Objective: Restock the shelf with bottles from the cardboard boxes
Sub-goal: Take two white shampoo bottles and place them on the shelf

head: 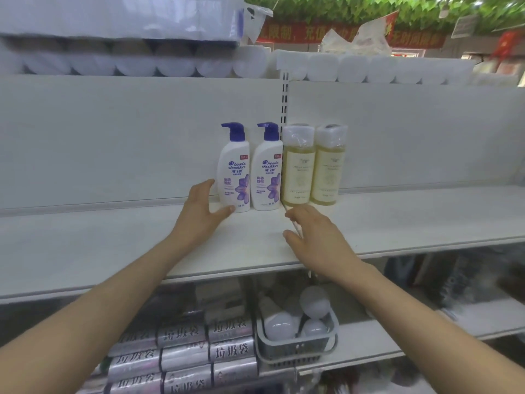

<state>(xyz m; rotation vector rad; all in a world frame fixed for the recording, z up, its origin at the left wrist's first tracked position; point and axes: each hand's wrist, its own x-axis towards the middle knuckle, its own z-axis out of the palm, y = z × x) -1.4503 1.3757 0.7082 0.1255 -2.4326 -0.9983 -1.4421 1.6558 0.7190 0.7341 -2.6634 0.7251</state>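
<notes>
White shop shelf (85,245), bottles upright along its back wall, both hands empty in front of them.

The left hand (203,211) is nearer the work. Its grip is wide, thumb at the foot of the left shampoo bottle (234,172) and fingers just beside its left flank; whether they touch I cannot tell. That bottle's long axis is vertical, to the right of the palm. The right hand (315,237), grip also wide, hovers low just in front of the amber bottles (298,169). No cardboard box shows.
</notes>
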